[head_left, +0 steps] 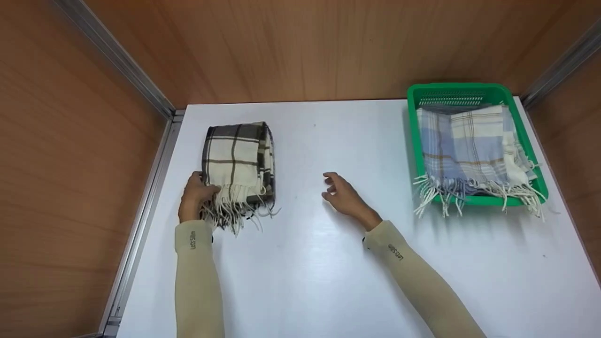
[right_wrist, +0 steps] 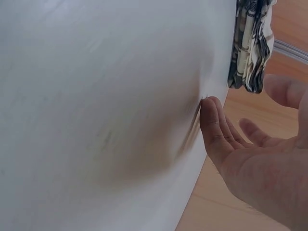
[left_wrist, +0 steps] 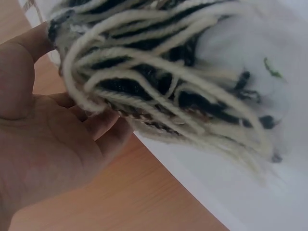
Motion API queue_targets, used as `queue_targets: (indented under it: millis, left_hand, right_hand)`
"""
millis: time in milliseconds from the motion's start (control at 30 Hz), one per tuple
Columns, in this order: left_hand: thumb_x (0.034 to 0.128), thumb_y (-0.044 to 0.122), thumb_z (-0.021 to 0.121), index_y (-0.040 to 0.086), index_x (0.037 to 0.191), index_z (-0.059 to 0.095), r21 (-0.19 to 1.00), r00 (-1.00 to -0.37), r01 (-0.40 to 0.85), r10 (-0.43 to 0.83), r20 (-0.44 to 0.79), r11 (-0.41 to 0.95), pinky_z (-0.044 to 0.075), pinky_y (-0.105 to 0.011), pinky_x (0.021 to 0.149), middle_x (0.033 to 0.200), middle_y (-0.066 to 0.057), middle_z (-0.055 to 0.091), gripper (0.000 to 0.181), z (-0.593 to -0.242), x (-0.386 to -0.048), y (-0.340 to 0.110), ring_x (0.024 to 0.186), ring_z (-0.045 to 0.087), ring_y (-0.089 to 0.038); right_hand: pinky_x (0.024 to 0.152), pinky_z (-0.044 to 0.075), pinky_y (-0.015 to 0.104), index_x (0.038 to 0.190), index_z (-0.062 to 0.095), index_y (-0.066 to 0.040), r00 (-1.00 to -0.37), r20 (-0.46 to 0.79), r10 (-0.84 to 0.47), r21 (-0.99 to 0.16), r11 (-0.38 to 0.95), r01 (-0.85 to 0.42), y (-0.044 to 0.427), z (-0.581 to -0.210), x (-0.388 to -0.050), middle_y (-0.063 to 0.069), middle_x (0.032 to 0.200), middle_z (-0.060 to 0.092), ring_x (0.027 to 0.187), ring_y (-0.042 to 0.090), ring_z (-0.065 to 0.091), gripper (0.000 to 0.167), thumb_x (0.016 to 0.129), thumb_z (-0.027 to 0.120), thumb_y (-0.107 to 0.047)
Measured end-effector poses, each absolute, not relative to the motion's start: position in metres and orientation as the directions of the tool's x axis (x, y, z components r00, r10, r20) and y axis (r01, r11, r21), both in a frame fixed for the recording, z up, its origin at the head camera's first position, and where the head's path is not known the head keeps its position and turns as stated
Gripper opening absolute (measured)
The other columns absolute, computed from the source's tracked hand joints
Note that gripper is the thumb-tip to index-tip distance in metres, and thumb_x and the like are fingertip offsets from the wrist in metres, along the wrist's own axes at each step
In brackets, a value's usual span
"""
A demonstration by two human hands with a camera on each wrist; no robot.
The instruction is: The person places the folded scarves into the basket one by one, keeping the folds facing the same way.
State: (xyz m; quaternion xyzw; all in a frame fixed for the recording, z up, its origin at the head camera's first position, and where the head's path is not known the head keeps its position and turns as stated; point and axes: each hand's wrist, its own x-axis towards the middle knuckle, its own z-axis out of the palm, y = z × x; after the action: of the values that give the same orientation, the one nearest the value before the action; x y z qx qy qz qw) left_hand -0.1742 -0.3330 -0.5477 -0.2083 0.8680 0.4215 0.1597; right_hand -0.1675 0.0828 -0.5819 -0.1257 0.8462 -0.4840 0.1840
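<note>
A folded black, white and brown plaid scarf [head_left: 233, 159] lies on the left part of the white table, its fringe [head_left: 232, 206] toward the person. My left hand [head_left: 193, 197] holds the scarf's left edge near the fringe, thumb on top. In the left wrist view, the fingers [left_wrist: 113, 127] of that hand reach beneath the fringed end [left_wrist: 159, 82]. Over the middle of the table is my right hand [head_left: 346, 195], fingers loosely bent and holding nothing. The right wrist view shows its fingertips [right_wrist: 209, 103] close to the tabletop, with the scarf [right_wrist: 251, 45] some distance beyond.
A green plastic basket [head_left: 413, 136] stands at the table's back right. Inside lies a folded blue and white plaid scarf [head_left: 474, 145], its fringe hanging over the near rim. Wooden panels [head_left: 300, 51] with metal framing border the white table [head_left: 300, 281] at the back and sides.
</note>
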Motion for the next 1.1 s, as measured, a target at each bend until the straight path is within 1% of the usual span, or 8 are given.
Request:
queue_targets:
  millis: [233,333,467,700,800,967,1033,1100]
  left_hand:
    - [0.1006,0.016,0.065,-0.010,0.164,0.012,0.669,-0.856,-0.491,-0.165,-0.491,0.558,0.031,-0.060,0.122,0.165,-0.038,0.024,0.087,-0.539,-0.173,-0.332,0.152,0.030,-0.051]
    - [0.1006,0.014,0.066,-0.008,0.165,0.011,0.687,-0.852,-0.496,-0.147,-0.502,0.531,0.034,-0.059,0.121,0.164,-0.036,0.025,0.087,-0.540,-0.172,-0.330,0.148,0.036,-0.050]
    - [0.0993,0.013,0.068,-0.007,0.163,0.018,0.698,-0.856,-0.493,-0.144,-0.497,0.520,0.040,-0.057,0.117,0.162,-0.034,0.032,0.084,-0.542,-0.171,-0.326,0.140,0.044,-0.046]
    - [0.0979,0.014,0.071,-0.008,0.161,0.024,0.679,-0.853,-0.495,-0.155,-0.498,0.542,0.043,-0.055,0.113,0.157,-0.033,0.038,0.081,-0.545,-0.172,-0.320,0.132,0.049,-0.041]
    - [0.0973,0.014,0.073,-0.007,0.160,0.026,0.680,-0.855,-0.491,-0.152,-0.496,0.544,0.047,-0.051,0.107,0.154,-0.033,0.041,0.081,-0.545,-0.172,-0.316,0.122,0.053,-0.036]
    - [0.0957,0.013,0.075,-0.007,0.157,0.030,0.686,-0.869,-0.464,-0.138,-0.475,0.560,0.053,-0.041,0.088,0.139,-0.029,0.050,0.078,-0.546,-0.171,-0.310,0.099,0.059,-0.025]
    - [0.0956,0.013,0.075,-0.006,0.155,0.033,0.685,-0.869,-0.461,-0.132,-0.477,0.563,0.052,-0.040,0.087,0.136,-0.027,0.050,0.076,-0.546,-0.171,-0.308,0.098,0.059,-0.025]
    - [0.0955,0.014,0.075,-0.007,0.154,0.034,0.686,-0.874,-0.448,-0.119,-0.472,0.573,0.051,-0.043,0.091,0.138,-0.028,0.049,0.074,-0.546,-0.171,-0.306,0.105,0.057,-0.029]
  right_hand:
    - [0.106,0.050,0.051,0.157,0.039,0.001,-0.904,-0.204,-0.375,-0.861,0.508,-0.016,0.077,-0.580,-0.167,0.025,0.148,0.054,0.129,0.037,0.060,0.057,0.105,0.061,-0.009]
    - [0.106,0.050,0.051,0.157,0.038,0.001,-0.904,-0.206,-0.375,-0.866,0.500,-0.010,0.076,-0.580,-0.167,0.025,0.148,0.054,0.129,0.038,0.060,0.058,0.105,0.061,-0.009]
    - [0.105,0.051,0.052,0.158,0.037,0.000,-0.903,-0.216,-0.370,-0.873,0.487,0.009,0.076,-0.580,-0.166,0.025,0.148,0.054,0.131,0.038,0.060,0.058,0.106,0.060,-0.010]
    - [0.107,0.050,0.052,0.159,0.037,0.000,-0.902,-0.238,-0.359,-0.880,0.473,0.045,0.073,-0.580,-0.163,0.025,0.150,0.053,0.132,0.038,0.059,0.059,0.106,0.060,-0.013]
    - [0.108,0.049,0.053,0.159,0.037,0.000,-0.900,-0.246,-0.359,-0.885,0.462,0.058,0.072,-0.579,-0.162,0.025,0.151,0.052,0.133,0.038,0.058,0.059,0.106,0.059,-0.013]
    - [0.108,0.048,0.053,0.160,0.035,0.000,-0.898,-0.254,-0.360,-0.898,0.433,0.080,0.070,-0.578,-0.162,0.026,0.153,0.050,0.134,0.039,0.058,0.060,0.107,0.058,-0.014]
    - [0.109,0.048,0.053,0.160,0.035,0.000,-0.896,-0.258,-0.362,-0.898,0.432,0.084,0.070,-0.578,-0.161,0.026,0.153,0.049,0.135,0.039,0.057,0.060,0.107,0.058,-0.016]
    - [0.109,0.047,0.053,0.160,0.034,0.000,-0.893,-0.265,-0.363,-0.897,0.433,0.090,0.069,-0.579,-0.161,0.025,0.154,0.049,0.136,0.038,0.057,0.060,0.107,0.058,-0.017]
